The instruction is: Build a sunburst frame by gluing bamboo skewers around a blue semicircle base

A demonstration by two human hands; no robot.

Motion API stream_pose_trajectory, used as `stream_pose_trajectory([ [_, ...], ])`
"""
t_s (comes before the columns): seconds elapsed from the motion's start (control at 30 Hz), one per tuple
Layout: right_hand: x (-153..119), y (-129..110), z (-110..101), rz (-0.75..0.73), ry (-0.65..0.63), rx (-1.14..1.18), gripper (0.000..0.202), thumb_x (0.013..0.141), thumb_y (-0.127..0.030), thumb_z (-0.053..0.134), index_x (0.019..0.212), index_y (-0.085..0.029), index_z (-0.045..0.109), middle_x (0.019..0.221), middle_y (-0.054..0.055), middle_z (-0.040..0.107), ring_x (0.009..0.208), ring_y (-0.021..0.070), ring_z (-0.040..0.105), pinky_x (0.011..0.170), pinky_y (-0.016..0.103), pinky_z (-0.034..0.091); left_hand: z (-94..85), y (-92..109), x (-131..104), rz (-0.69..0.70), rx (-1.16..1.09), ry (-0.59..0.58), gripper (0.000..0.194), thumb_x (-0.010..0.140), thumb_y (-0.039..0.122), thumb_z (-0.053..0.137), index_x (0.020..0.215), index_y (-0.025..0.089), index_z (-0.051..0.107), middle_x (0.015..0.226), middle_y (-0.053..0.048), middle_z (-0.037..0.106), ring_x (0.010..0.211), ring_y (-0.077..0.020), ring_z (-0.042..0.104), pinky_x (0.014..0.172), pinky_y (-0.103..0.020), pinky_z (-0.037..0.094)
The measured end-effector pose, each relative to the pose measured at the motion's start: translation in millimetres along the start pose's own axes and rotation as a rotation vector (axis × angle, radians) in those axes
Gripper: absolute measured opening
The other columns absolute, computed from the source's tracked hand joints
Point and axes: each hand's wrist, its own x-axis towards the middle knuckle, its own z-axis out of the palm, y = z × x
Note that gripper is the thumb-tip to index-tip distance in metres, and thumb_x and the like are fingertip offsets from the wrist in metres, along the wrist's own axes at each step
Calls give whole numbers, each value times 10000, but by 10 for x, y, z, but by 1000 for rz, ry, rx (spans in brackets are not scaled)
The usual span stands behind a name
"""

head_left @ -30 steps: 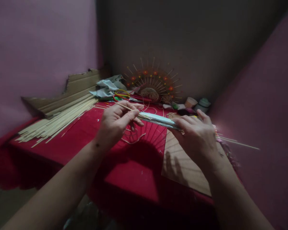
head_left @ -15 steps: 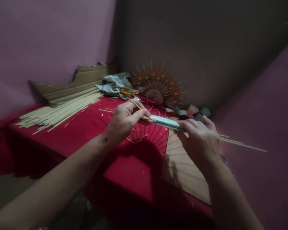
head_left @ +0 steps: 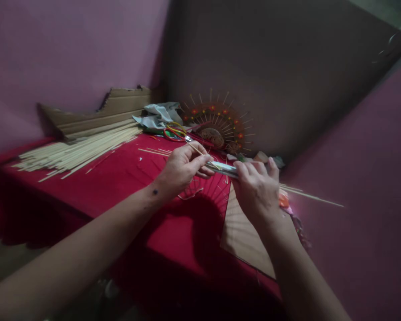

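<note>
My left hand [head_left: 183,166] is closed in a pinch on a thin pale stick [head_left: 198,150], which slants down to the right past the fingertips. My right hand [head_left: 258,189] grips a long, flat, whitish-blue object [head_left: 229,169] whose kind I cannot make out. Its free end reaches to the left fingers, and the stick's tip lies over or against it. The palm and fingers hide the rest of that object. Both hands are raised above a table with a red cloth [head_left: 178,234].
Many pale sticks [head_left: 83,149] lie at left before torn cardboard [head_left: 120,107]. Scissors [head_left: 175,131] and crumpled grey cloth [head_left: 160,115] sit behind my hands. A fan-shaped stick ornament with orange flowers [head_left: 217,118] stands against the back wall. A brown board [head_left: 245,236] lies under my right arm.
My right hand has come left, closer to my left hand, so less of the whitish-blue object shows between them. My left hand still pinches the stick. The view has shifted slightly.
</note>
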Motion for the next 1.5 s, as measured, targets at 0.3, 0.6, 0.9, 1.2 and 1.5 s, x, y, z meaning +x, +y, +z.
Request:
stream_pose_trajectory([
  [0.3, 142, -113, 103, -8, -17, 158, 177, 896, -333, 526, 885, -211, 653, 902, 34, 715, 809, 196, 604, 999, 385, 273, -39, 43, 14, 2, -61, 65, 72, 798, 136, 597, 761, 123, 536, 678, -13, 654, 588, -152, 686, 605, -293, 607],
  [0.6, 120, -134, 80, 11, -15, 183, 145, 884, -306, 540, 874, -214, 652, 882, 24, 725, 766, 192, 626, 1021, 428, 234, -101, 6, 25, 6, -96, 113, 81, 795, 134, 599, 732, 134, 548, 669, -39, 698, 599, -170, 703, 600, -295, 614],
  [0.9, 96, -129, 98, 10, -24, 160, 152, 889, -276, 521, 870, -219, 660, 858, 9, 725, 738, 178, 625, 1031, 430, 236, -106, -118, -91, 327, 367, 84, 140, 870, 270, 537, 804, 159, 591, 765, -35, 666, 634, -139, 681, 580, -233, 563],
  [1.2, 68, -123, 109, -4, 10, 178, 138, 892, -261, 517, 854, -214, 642, 851, 12, 722, 750, 172, 628, 1037, 418, 229, -52, -123, -118, 426, 551, -27, 87, 840, 208, 512, 800, 171, 579, 710, -49, 680, 635, -151, 660, 595, -255, 543],
  [1.5, 69, -97, 103, 51, 21, 214, 138, 883, -301, 549, 856, -208, 647, 854, 9, 727, 747, 171, 634, 1022, 415, 258, -264, 23, 20, 193, -55, 190, 96, 759, 141, 611, 699, 173, 544, 572, -8, 664, 487, -160, 655, 459, -267, 556],
])
